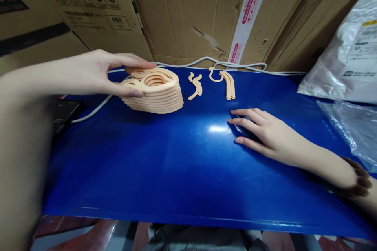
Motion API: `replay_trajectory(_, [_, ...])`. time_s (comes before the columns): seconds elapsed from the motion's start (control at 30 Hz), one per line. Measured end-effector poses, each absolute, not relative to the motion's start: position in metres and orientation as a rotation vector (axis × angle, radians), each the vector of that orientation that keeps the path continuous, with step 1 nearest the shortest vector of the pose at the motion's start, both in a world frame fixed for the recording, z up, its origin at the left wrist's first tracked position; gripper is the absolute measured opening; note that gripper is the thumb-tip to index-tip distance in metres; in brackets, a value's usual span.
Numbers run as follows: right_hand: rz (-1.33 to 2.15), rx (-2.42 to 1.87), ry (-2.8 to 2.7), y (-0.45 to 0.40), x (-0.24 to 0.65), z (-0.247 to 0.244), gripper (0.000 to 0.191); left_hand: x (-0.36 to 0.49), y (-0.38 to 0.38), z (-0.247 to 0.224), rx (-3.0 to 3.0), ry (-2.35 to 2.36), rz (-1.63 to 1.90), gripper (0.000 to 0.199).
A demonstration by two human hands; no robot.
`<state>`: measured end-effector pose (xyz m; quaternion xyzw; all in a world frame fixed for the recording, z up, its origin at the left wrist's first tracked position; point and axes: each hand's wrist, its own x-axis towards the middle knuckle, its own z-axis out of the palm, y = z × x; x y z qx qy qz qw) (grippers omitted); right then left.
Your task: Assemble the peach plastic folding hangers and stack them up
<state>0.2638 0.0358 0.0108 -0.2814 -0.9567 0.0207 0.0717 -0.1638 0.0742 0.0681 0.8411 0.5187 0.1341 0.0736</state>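
Jutting from left grip [98,72], beige stack [160,94] held by its left end, right grip [269,133] loosely spread

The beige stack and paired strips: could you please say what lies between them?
In the head view, small curved pieces and a hook lie between the stack and the strips.

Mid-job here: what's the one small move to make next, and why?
I'd probably bring the right hand across to steady the right end of the beige stack: the left hand grasps it from the left side, no hand is on that right end, and the right hand appears empty.
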Motion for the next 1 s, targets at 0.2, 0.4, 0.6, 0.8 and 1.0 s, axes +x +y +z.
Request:
replay_trajectory(0.2, [0.048, -0.849, -2.882, 0.035, 0.262, 0.011, 0.044, -0.168, 0.076, 0.068, 2.587, 1.476, 0.396, 0.07])
replay_trajectory(0.4, [0.039, -0.846, -2.889, 0.036, 0.262, 0.012, 0.043, -0.168, 0.078, 0.068, 2.586, 1.512, 0.374, 0.069])
replay_trajectory(0.6, [0.039, -0.85, -2.886, 0.036, 0.263, 0.011, 0.043, -0.167, 0.074, 0.073, 2.425, 1.451, 0.508, 0.083])
replay_trajectory(0.8, [0.027, -0.858, -2.892, 0.035, 0.265, 0.011, 0.043, -0.164, 0.065, 0.081, 1.962, 1.641, 0.773, 0.054])
replay_trajectory(1.0, [0.013, -0.862, -2.897, 0.035, 0.265, 0.012, 0.043, -0.177, 0.073, 0.071, 1.888, 1.651, 0.586, 0.058])
